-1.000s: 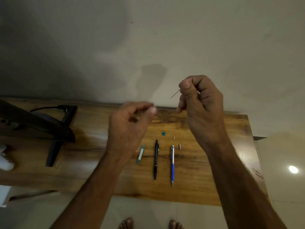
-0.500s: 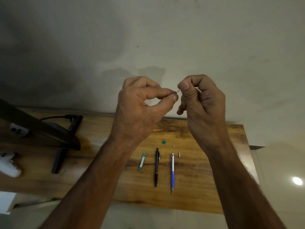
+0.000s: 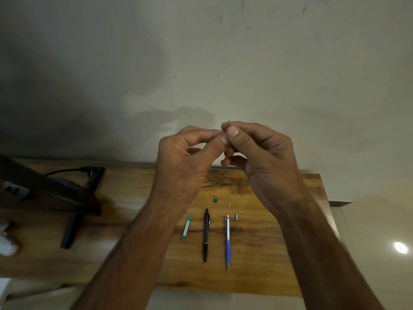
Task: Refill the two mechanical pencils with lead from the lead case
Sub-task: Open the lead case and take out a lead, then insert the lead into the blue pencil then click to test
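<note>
Both hands are raised above the wooden table [image 3: 268, 276]. My right hand [image 3: 261, 162] pinches a thin pencil lead [image 3: 229, 121] between thumb and forefinger; only its tip shows above the fingers. My left hand [image 3: 187, 162] meets it, thumb and forefinger pinched at the same spot. On the table below lie a green lead case [image 3: 186, 228], a black mechanical pencil [image 3: 206, 234] and a blue and silver mechanical pencil [image 3: 227, 240], side by side. A small green cap [image 3: 215, 200], a tiny eraser piece [image 3: 228, 205] and a metal pencil cap [image 3: 236, 217] lie beyond them.
A dark monitor stand [image 3: 73, 218] with a black cable [image 3: 64, 171] fills the table's left part. A white object [image 3: 6, 240] sits at the far left edge. The wall rises right behind the table. Pale floor with a light reflection [image 3: 401, 247] lies to the right.
My left hand rose from above the table and closed its fingertips against the right hand's. The lead, earlier sticking out leftward, now points up with only its tip showing.
</note>
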